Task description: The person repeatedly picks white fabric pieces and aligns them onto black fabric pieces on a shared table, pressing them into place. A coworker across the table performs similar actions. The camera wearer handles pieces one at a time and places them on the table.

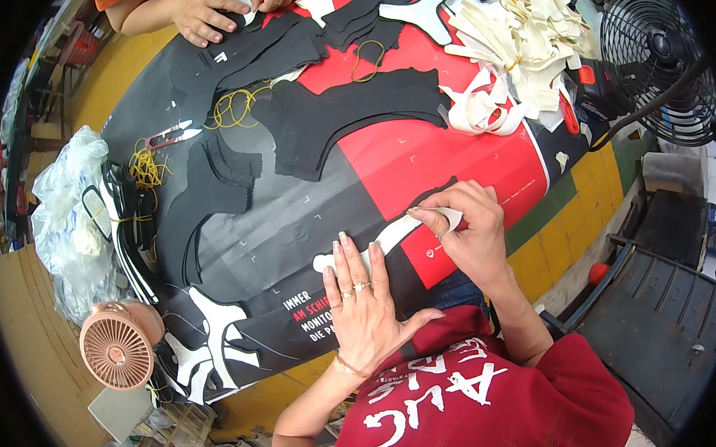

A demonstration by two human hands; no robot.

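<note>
A narrow, curved white strip [393, 235] lies along a black fabric piece [431, 194] on the printed sheet near the table's front edge. My left hand [364, 316] rests flat over the strip's left part, fingers stretched out and thumb spread. At the other end my right hand [476, 227] pinches the white strip between thumb and fingers, where its tip lifts off the surface. Just beyond my hands is a stack of wide black fabric pieces [352, 114]. Further left, more curved black pieces [210, 187] overlap one another.
Another person's hands [217, 12] work at the far left edge. Thread snips [174, 135] lie beside yellow cords [234, 108]. White-topped shapes [218, 328] and a small pink fan [116, 353] sit near left; a cream strip pile [518, 37] and black fan [657, 54] far right.
</note>
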